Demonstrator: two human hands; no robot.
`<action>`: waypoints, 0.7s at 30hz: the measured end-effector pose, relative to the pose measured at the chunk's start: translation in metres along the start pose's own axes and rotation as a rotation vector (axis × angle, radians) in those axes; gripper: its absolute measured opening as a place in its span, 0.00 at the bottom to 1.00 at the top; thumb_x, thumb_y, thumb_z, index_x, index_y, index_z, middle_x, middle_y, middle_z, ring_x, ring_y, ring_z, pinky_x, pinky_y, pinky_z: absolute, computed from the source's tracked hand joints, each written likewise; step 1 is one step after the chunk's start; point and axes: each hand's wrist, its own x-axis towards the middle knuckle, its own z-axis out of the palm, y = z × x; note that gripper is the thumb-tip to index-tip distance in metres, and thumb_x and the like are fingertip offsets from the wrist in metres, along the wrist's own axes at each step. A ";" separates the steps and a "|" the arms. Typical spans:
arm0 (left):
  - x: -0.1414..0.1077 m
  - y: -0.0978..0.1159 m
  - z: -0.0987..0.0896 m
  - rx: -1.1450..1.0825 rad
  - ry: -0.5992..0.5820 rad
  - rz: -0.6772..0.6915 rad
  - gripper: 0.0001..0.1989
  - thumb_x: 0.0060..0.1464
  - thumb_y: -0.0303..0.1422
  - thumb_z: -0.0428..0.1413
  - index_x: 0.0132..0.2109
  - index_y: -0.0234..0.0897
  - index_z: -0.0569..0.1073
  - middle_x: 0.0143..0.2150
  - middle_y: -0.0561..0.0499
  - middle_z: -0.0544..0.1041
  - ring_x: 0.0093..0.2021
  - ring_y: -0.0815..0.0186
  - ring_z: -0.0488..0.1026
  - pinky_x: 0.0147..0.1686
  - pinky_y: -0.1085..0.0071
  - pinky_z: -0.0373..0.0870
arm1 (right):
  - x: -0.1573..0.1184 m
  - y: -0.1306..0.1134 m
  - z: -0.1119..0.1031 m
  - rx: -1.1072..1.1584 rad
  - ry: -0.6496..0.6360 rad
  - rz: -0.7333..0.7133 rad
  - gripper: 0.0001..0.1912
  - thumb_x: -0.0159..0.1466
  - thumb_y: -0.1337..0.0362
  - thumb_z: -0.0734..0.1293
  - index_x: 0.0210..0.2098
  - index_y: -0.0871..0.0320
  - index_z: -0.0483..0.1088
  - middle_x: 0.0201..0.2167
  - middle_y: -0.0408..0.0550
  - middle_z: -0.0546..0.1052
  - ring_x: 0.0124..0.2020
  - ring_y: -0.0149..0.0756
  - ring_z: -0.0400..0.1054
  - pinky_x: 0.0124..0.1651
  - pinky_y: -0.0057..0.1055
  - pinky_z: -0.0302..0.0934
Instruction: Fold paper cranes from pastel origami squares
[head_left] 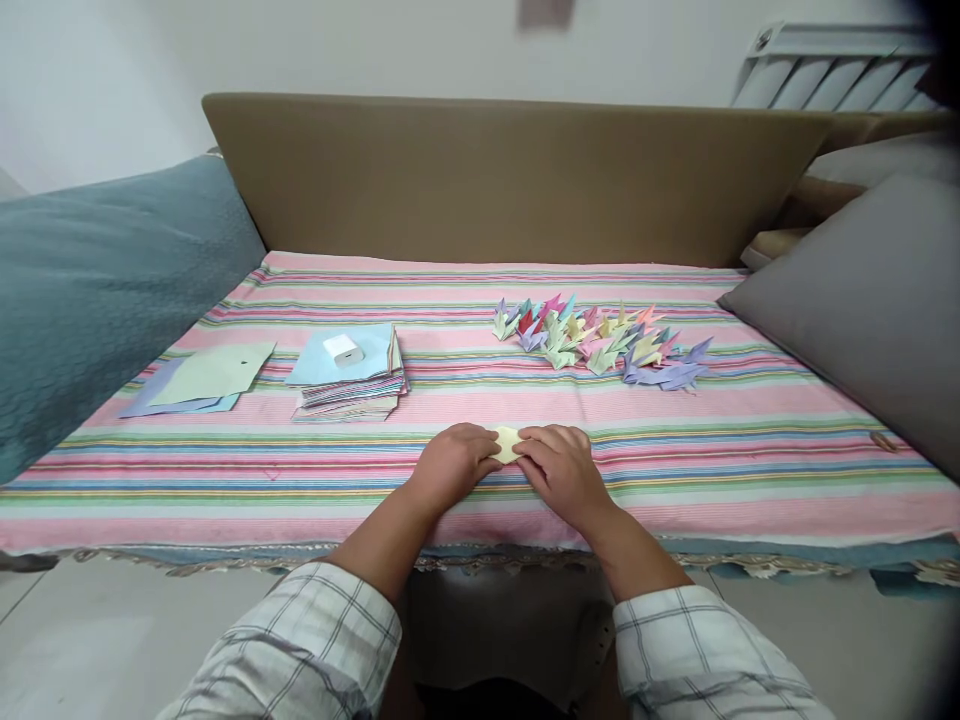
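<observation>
Item one: small yellow paper (505, 446), folded, low on the striped cloth (450, 400), directly in front of the person. Left hand (450, 468): thumb and fingertips pinching its left edge. Right hand (564, 472): thumb and fingertips pinching its right edge; remaining fingers of both curled close. Step in hand, as I judge it from where I stand: lining up or pressing a fold; such a move calls for matched edges and even pressure from both thumbs. Beyond the yellow paper and to its right: one cluster of folded paper birds (559, 350), assorted colours, pointed tips upward. Beyond it and to its left: one paper stack (351, 392), edges uneven, pale blue sheet uppermost, bearing one white plastic block (343, 349), apparently a charger. Farther left of it: loose sheets (214, 372), pale green over blue and lilac, overlapping, a small dark mark on the green. Far left of it: blue cushion (112, 300). Far right of it: grey cushion (862, 300). Brands, labels, writing: none legible, the white plastic block included
</observation>
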 end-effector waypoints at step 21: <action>0.003 0.004 -0.003 0.013 -0.080 -0.096 0.09 0.58 0.36 0.52 0.38 0.37 0.74 0.42 0.47 0.78 0.45 0.61 0.73 0.46 0.65 0.68 | 0.004 0.003 0.001 0.148 -0.144 0.135 0.10 0.64 0.55 0.61 0.38 0.50 0.72 0.42 0.45 0.75 0.42 0.38 0.65 0.46 0.37 0.52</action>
